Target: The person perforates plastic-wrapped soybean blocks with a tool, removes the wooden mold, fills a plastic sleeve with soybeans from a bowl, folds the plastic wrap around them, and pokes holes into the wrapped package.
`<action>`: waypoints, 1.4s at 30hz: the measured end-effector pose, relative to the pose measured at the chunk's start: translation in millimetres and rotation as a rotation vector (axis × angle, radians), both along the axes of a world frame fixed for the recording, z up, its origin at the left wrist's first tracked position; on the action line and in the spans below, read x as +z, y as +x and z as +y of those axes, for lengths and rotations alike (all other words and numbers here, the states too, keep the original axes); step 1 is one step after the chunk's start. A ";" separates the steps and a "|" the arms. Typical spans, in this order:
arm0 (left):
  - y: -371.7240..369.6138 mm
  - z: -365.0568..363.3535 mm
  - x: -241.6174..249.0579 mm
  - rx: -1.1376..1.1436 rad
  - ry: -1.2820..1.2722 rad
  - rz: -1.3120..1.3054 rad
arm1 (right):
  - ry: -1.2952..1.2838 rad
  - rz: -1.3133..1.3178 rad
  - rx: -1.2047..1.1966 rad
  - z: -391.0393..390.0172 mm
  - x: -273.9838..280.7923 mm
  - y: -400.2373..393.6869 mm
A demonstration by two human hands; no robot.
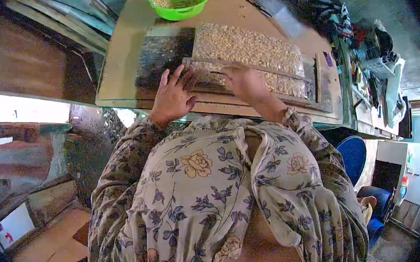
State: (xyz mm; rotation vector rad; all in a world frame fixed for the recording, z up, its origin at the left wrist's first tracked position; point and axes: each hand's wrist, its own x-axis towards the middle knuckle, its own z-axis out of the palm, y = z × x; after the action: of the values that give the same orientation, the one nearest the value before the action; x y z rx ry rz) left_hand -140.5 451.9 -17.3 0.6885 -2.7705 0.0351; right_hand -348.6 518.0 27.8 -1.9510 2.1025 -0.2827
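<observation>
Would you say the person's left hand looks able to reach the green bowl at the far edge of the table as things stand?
Probably yes. The left hand lies flat by the wooden strip, holding nothing, and the dark slab between it and the green bowl looks bare, though it is a long stretch.

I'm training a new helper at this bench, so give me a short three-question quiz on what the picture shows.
1. True or false: both hands rest on the long wooden strip at the near edge of the slab of pale nut pieces.
2. What colour is the bowl at the far end of the table?
3. Which hand lies flat with fingers spread? A) left hand B) right hand

Key: 1 true; 2 green; 3 A.
</observation>
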 end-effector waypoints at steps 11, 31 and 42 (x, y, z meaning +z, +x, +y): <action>6.6 -1.7 -2.0 -0.001 0.018 -0.039 | -0.273 0.207 0.385 -15.2 -9.7 1.3; 10.9 -2.5 0.0 -0.064 -0.005 -0.014 | -0.266 0.054 0.284 -33.3 -35.9 8.9; -159.1 19.0 24.7 -0.285 0.125 -0.036 | -0.705 -0.441 -0.801 136.2 14.9 -183.3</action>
State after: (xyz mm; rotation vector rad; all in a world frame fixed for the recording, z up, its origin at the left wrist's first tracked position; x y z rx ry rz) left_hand -299.6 470.8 7.5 0.3170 -2.8965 -0.1879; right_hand -531.9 654.2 42.6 -0.9790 2.5179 -1.6080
